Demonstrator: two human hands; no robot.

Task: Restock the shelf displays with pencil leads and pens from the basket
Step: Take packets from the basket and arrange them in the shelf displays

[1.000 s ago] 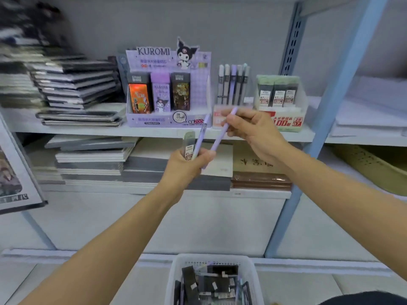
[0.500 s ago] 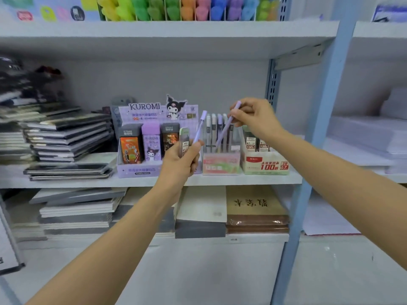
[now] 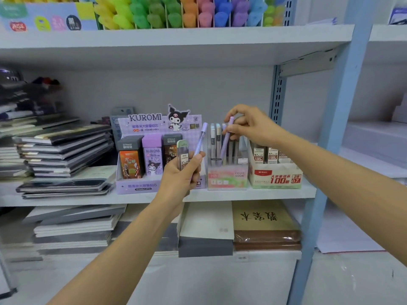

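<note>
Your right hand (image 3: pixel 251 128) has its grip clamped on a smooth lilac pen (image 3: pixel 225 146), fingertips pinching near the rounded cap. The pen is tilted, with its lower end inside the clear plastic stand (image 3: pixel 228 180) among upright pens. Your left hand (image 3: pixel 184 175) grips two things at once: a slim second pen (image 3: pixel 202 137) with a see-through barrel and a lilac cap, and a flat, rectangular lead case (image 3: pixel 182 154) with a pale green top. The stand sits on the white shelf (image 3: pixel 220 195), between the lilac cardboard Kuromi display (image 3: pixel 141 186) and a cream cardboard lead box (image 3: pixel 275 178).
</note>
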